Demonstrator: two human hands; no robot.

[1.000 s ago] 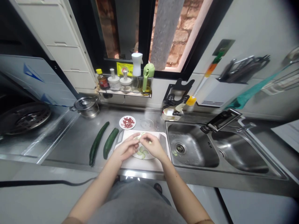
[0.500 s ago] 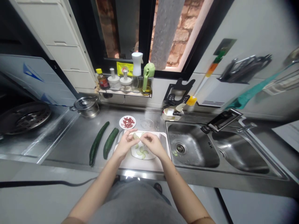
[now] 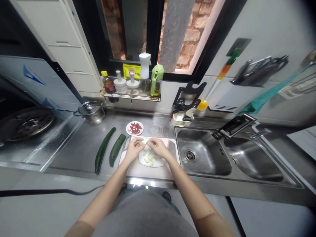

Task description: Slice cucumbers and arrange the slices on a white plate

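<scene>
Both of my hands are over the far part of a white plate, which rests on a pale cutting board. Several green cucumber slices lie on the plate. My left hand is closed, its fingertips pinched on a small pale green slice. My right hand is closed too, close beside the left; what its fingertips hold is too small to make out. A knife blade shows at the board's right side. Beyond the board sits a small white dish of chopped red pieces.
Two whole cucumbers lie left of the board. A lidded pot stands at the back left, a double sink on the right. Bottles line a rack behind. A clear lid-like object is beyond the board.
My left hand has moved slightly back and its fingers have drawn in. The slices on the plate are arranged a little differently and show more clearly.
</scene>
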